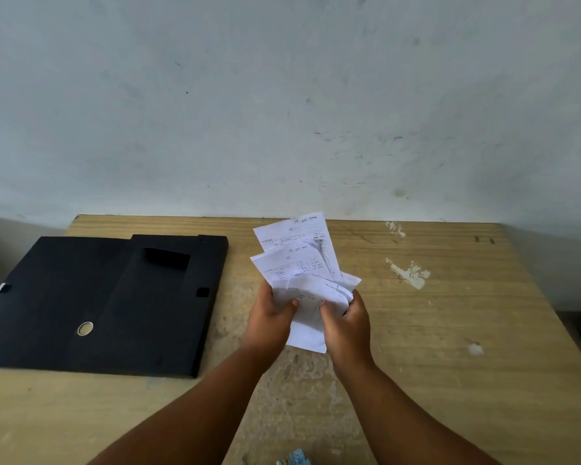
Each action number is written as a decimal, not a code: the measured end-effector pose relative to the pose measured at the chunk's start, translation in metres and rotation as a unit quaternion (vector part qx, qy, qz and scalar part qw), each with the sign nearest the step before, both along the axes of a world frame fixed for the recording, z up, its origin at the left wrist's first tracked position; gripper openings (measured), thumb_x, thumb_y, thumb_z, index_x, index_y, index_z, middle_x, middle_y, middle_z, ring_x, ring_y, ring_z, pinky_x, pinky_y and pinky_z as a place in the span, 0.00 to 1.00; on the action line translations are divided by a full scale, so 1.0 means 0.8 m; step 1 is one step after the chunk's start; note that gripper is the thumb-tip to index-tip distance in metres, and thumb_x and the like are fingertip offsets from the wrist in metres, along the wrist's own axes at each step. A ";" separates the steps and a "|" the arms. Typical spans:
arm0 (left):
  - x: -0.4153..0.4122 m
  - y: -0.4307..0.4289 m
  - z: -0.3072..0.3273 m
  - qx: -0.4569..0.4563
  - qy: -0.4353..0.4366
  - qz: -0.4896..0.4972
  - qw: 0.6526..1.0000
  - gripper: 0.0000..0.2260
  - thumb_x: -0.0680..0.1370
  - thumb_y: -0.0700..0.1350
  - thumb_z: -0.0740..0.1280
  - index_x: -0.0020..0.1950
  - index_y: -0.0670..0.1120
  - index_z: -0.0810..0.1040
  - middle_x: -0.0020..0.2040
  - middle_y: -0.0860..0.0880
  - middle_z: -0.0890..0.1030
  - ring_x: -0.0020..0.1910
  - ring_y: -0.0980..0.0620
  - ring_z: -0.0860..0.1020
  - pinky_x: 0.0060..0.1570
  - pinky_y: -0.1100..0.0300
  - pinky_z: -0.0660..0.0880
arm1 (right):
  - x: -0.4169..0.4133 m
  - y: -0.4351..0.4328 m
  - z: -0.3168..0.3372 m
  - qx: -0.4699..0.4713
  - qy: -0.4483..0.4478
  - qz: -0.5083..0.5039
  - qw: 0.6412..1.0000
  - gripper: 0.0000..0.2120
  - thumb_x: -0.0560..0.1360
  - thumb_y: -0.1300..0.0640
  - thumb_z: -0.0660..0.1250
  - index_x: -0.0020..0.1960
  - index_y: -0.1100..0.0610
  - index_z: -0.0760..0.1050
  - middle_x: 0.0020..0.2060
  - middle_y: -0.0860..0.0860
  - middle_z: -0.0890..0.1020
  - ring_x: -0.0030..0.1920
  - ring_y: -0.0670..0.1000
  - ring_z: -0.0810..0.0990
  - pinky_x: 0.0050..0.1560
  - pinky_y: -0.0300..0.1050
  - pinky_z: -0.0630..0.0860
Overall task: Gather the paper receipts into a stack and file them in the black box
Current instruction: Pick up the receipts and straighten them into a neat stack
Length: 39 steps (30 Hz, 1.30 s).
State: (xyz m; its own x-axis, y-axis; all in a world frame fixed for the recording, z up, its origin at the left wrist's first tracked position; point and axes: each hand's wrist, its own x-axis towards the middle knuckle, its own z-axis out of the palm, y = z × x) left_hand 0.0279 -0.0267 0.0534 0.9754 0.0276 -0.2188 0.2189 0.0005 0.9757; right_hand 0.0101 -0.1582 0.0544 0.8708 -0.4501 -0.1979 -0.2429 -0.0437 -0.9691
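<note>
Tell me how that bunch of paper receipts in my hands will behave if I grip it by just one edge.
The receipts look thin and creased, so they would probably flop and bend. They are fanned unevenly between the left hand and right hand, so loose sheets could slide out. Likely very light, and easy to crumple further.

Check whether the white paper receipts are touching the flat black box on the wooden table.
Apart. The head view shows the white paper receipts held in both hands, with bare wooden table between them and the flat black box.
</note>
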 end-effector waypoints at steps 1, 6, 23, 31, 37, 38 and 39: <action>-0.001 0.001 -0.001 0.000 0.000 0.000 1.000 0.21 0.81 0.33 0.66 0.70 0.52 0.73 0.62 0.51 0.83 0.59 0.52 0.83 0.58 0.48 0.82 | -0.001 0.002 -0.002 0.001 0.004 0.002 1.000 0.14 0.72 0.58 0.67 0.52 0.41 0.76 0.46 0.43 0.85 0.44 0.40 0.83 0.46 0.45 0.80; 0.002 0.008 -0.004 0.017 -0.006 0.016 1.000 0.20 0.79 0.34 0.67 0.63 0.57 0.75 0.57 0.55 0.85 0.57 0.54 0.83 0.51 0.55 0.83 | -0.002 0.008 -0.001 0.012 0.008 0.007 1.000 0.16 0.72 0.57 0.67 0.55 0.40 0.71 0.46 0.39 0.84 0.44 0.36 0.82 0.38 0.33 0.75; -0.002 0.029 -0.011 0.067 -0.046 0.026 0.996 0.23 0.75 0.32 0.67 0.63 0.56 0.73 0.56 0.56 0.83 0.56 0.54 0.82 0.52 0.54 0.83 | -0.014 0.020 -0.010 0.030 0.024 0.073 0.997 0.17 0.70 0.45 0.69 0.57 0.48 0.75 0.53 0.48 0.84 0.51 0.46 0.83 0.49 0.47 0.81; -0.004 0.028 -0.015 0.096 -0.043 0.009 0.994 0.24 0.76 0.33 0.68 0.65 0.58 0.71 0.59 0.55 0.81 0.58 0.56 0.80 0.51 0.56 0.83 | -0.016 0.017 -0.007 0.012 0.009 0.065 0.998 0.18 0.71 0.45 0.69 0.59 0.48 0.76 0.51 0.47 0.85 0.50 0.46 0.84 0.50 0.48 0.81; -0.007 0.027 -0.017 0.076 -0.021 0.017 0.997 0.18 0.74 0.36 0.67 0.61 0.52 0.73 0.57 0.48 0.81 0.56 0.49 0.81 0.51 0.46 0.84 | -0.011 0.021 -0.005 0.004 0.013 0.074 0.997 0.18 0.69 0.38 0.66 0.54 0.46 0.75 0.49 0.46 0.84 0.49 0.46 0.84 0.51 0.52 0.82; -0.008 0.027 -0.016 0.072 -0.019 0.015 0.997 0.18 0.73 0.39 0.67 0.60 0.52 0.73 0.56 0.48 0.81 0.56 0.48 0.81 0.52 0.45 0.83 | -0.011 0.023 -0.005 0.007 0.012 0.069 0.998 0.20 0.68 0.35 0.65 0.55 0.45 0.74 0.49 0.46 0.84 0.49 0.47 0.83 0.52 0.53 0.81; -0.008 0.027 -0.016 0.068 -0.015 0.011 0.997 0.18 0.72 0.40 0.67 0.60 0.52 0.74 0.57 0.48 0.82 0.56 0.47 0.81 0.52 0.45 0.83 | -0.011 0.024 -0.005 0.014 0.012 0.066 0.998 0.22 0.68 0.33 0.64 0.55 0.44 0.73 0.51 0.46 0.83 0.50 0.47 0.83 0.53 0.54 0.81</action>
